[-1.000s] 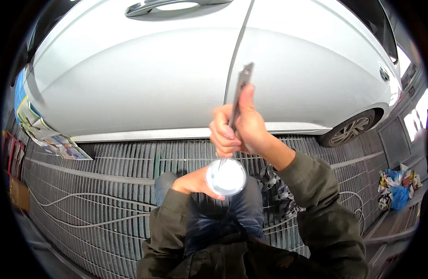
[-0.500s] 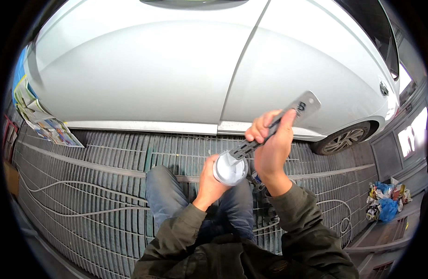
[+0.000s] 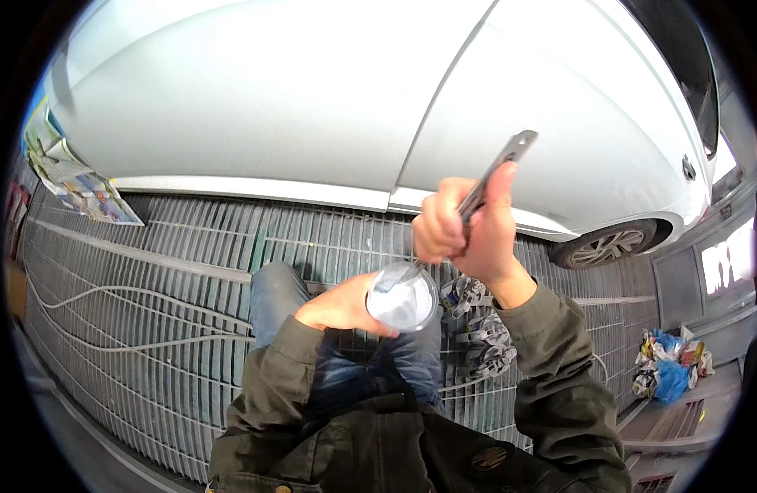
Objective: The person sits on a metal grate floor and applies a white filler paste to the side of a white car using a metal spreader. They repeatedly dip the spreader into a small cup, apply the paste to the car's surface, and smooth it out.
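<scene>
My left hand (image 3: 343, 304) is wrapped round the side of a clear cup (image 3: 435, 311), held over my knees. Inside it is a pale grey-white liquid (image 3: 404, 304) that looks like paint. Above and to the right, my right hand (image 3: 469, 228) grips a flat grey mixing stick (image 3: 520, 145) with a hole in its top end, the thumb lying along it. The stick slants down to the left, its lower end inside the cup. It is turned nearly edge-on. My right fingers hide its middle.
Ahead stands a white car (image 3: 255, 107) with a rear wheel (image 3: 604, 245) at right. Masking paper (image 3: 78, 185) hangs at its left. A hose (image 3: 140, 296) lies on the floor grating (image 3: 173, 386). Grey patterned objects (image 3: 487, 333) sit by my right knee; crumpled rubbish (image 3: 672, 366) lies far right.
My right hand has turned the mixing stick from showing its broad face to nearly edge-on, and sits slightly further left. The cup is still in my left hand. The view has shifted a little.
</scene>
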